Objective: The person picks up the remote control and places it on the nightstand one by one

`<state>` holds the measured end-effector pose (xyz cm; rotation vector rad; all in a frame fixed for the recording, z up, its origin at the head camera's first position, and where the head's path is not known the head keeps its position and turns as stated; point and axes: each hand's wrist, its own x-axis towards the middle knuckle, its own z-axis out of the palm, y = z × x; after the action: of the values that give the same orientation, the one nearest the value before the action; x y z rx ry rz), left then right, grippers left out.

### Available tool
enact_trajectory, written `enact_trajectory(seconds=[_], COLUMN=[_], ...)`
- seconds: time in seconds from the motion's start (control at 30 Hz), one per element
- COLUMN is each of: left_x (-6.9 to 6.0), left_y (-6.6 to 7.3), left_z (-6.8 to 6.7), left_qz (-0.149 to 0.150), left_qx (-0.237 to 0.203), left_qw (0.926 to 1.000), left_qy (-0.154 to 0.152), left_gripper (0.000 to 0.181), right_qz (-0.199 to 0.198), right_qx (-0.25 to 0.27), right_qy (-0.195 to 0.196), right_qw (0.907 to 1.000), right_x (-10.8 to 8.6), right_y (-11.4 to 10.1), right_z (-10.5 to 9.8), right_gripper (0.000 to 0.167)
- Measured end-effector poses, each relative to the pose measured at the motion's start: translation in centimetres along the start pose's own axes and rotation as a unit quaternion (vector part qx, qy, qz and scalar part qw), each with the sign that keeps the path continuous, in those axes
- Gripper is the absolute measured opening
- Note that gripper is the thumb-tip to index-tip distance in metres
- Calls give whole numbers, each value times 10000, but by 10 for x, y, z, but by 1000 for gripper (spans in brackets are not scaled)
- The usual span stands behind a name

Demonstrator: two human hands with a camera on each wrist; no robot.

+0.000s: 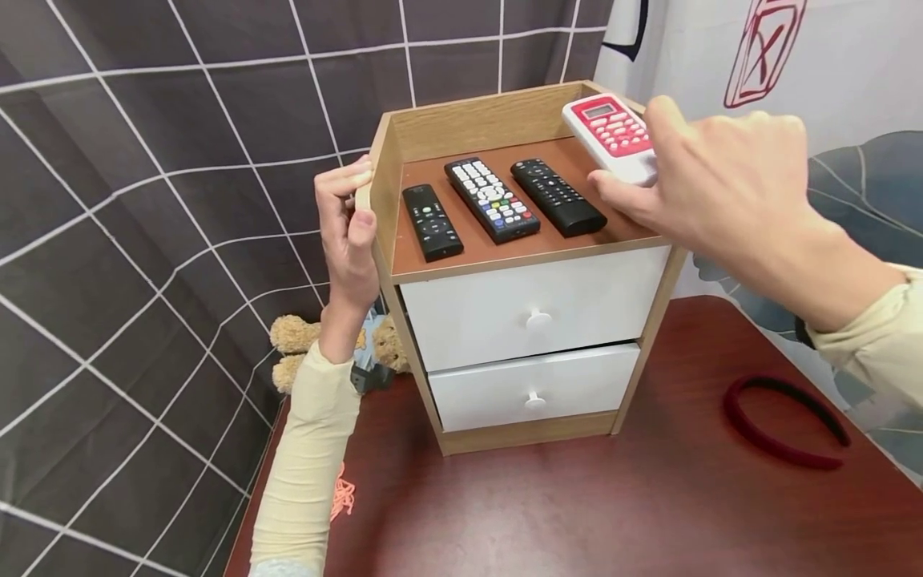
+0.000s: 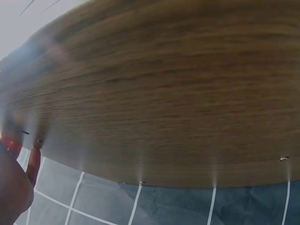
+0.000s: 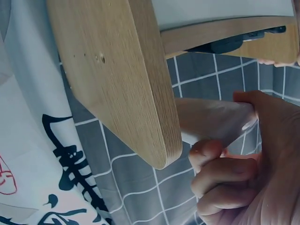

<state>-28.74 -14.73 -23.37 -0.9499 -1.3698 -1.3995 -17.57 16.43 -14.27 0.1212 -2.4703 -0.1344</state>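
Observation:
My right hand (image 1: 735, 172) grips a red and white remote control (image 1: 616, 132) with a small screen, above the right part of the cabinet's top. In the right wrist view the remote (image 3: 213, 117) is seen edge-on beside the side panel. At the upper left, my left hand (image 1: 349, 232) holds the front edge of the small wooden drawer cabinet (image 1: 479, 120). Three black remotes lie side by side on its brown top: a small one (image 1: 431, 224), one with white buttons (image 1: 492, 200) and a plain dark one (image 1: 558, 196).
Two white drawers, an upper one (image 1: 476, 320) and a lower one (image 1: 479, 397), face me. A dark red headband (image 1: 757, 437) lies on the reddish table (image 1: 577, 505). A teddy bear (image 1: 292, 332) lies left of the cabinet, and orange string (image 1: 342, 497) is partly behind my left sleeve.

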Motion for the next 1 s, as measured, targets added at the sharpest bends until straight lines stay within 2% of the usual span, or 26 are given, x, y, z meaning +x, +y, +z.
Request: enact_trajectory(seconds=[0.1,0.3,0.53,0.83,1.0], left_x=[0,-1,-1,-1,0], left_y=[0,0,1,2,2], left_z=[0,0,2,2,2], left_qz=[-2,-56,-92,-122,-143], left_qx=[8,-35,-31,-73,-73], left_qw=[10000,10000,9999,9998,9998], left_qy=[38,50,78,149,131], left_gripper=[76,72,69,67,68], right_qz=[69,-30,18,95,-29], right_qx=[-182,-432,-677,-587,-232], right_qy=[-556,-937,-1551,-1390,-941], right_qw=[9983,9947,9856,9885,9953], right_x=[9,19,24,23,14], right_y=[-3,-8,-13,-9,-4], right_z=[-1,5,14,3,2], right_gripper=[67,68,76,82,77])
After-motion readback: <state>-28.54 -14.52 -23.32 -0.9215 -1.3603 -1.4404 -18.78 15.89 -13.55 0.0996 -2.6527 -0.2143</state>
